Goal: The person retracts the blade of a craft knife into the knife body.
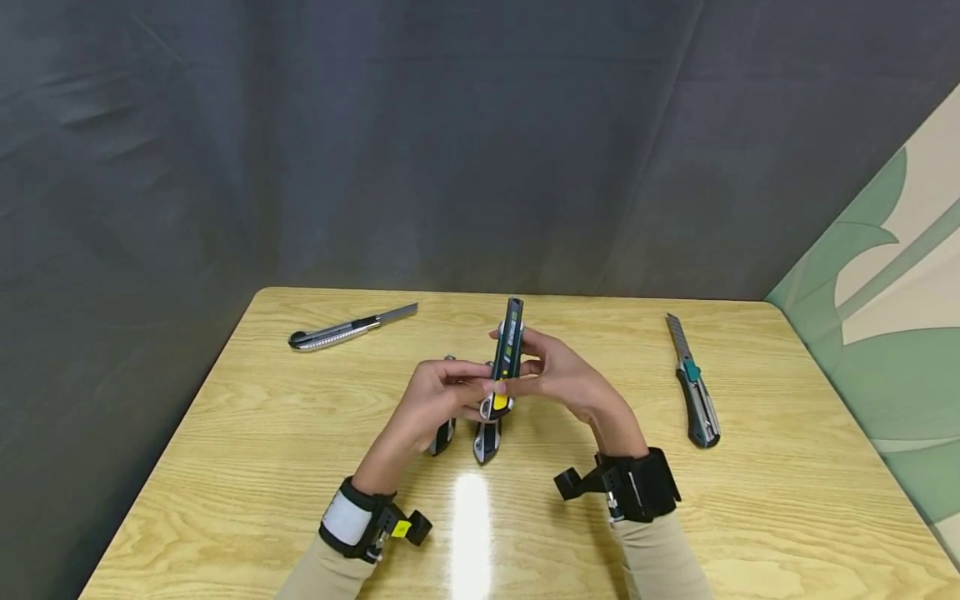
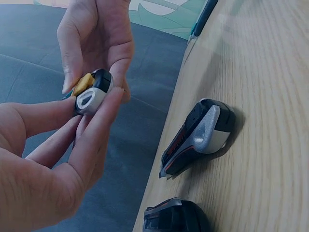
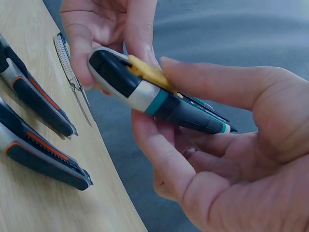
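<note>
- While both hands meet over the bench [image 1: 225,442], the yellow-slider cutter [image 1: 510,343] is held up between them, clear of the surface, its nose toward the bench's far edge
- From my end I see the right hand [image 1: 566,375] holding the body, thumb at the yellow slider [image 3: 149,73], fingers curled beneath
- The left hand [image 1: 441,398] pinches the silver-and-black butt [image 3: 116,72] between thumb and finger
- I judge the cutter light and stiff, hardly fragile; its casing could slip in a fingertip pinch, and the slider may give under the thumb
- I would take hold along the dark mid-body and the butt, avoiding the nose, as I cannot tell whether any blade is out
- Below, one orange-lined cutter [image 3: 35,96] and a second orange-lined cutter [image 3: 43,153] lie side by side, apart
- Farther out lie a silver cutter [image 1: 333,335] on the left and a teal-slider cutter [image 1: 697,400] on the right, both with blades showing
</note>
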`<control>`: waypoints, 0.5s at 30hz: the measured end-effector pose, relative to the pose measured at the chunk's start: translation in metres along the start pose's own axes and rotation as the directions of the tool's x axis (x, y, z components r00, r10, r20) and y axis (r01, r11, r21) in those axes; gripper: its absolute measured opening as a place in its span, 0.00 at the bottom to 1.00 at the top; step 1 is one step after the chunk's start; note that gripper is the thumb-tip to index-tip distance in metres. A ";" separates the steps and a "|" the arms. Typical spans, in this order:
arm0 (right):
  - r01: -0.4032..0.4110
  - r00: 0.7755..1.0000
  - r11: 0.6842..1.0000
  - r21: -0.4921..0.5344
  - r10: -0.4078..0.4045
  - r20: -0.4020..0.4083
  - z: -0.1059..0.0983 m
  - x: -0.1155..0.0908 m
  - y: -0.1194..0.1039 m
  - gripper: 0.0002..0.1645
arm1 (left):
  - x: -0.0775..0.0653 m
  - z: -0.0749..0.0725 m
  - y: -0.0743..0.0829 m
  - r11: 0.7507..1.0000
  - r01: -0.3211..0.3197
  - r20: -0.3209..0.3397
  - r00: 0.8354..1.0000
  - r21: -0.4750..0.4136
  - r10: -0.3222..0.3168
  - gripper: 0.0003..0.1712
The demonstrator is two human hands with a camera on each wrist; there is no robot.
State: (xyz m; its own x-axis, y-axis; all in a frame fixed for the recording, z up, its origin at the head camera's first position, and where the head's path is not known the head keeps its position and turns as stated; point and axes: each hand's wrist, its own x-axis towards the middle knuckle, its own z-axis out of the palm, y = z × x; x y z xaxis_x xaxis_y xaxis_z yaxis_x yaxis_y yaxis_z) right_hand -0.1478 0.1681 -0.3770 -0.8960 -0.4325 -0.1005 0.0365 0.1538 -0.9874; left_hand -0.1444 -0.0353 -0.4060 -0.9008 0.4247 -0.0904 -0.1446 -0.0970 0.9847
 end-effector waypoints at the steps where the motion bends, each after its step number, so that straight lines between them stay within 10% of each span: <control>1: -0.011 1.000 1.000 0.002 0.011 -0.012 -0.001 0.000 -0.001 0.37 | 0.000 0.000 0.001 1.000 0.007 0.005 1.000 -0.004 -0.007 0.14; 15: -0.104 0.986 0.991 0.080 0.114 -0.124 -0.010 -0.002 0.002 0.23 | 0.000 0.001 -0.001 0.997 0.060 0.061 0.996 0.044 -0.062 0.18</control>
State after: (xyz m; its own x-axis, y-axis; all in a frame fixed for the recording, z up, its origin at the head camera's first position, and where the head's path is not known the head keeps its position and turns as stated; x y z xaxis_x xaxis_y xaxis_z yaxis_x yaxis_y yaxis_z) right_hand -0.1504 0.1786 -0.3773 -0.9340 -0.2987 -0.1962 0.1652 0.1261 -0.9782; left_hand -0.1436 -0.0348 -0.4066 -0.8635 0.4839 -0.1423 -0.1801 -0.0322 0.9831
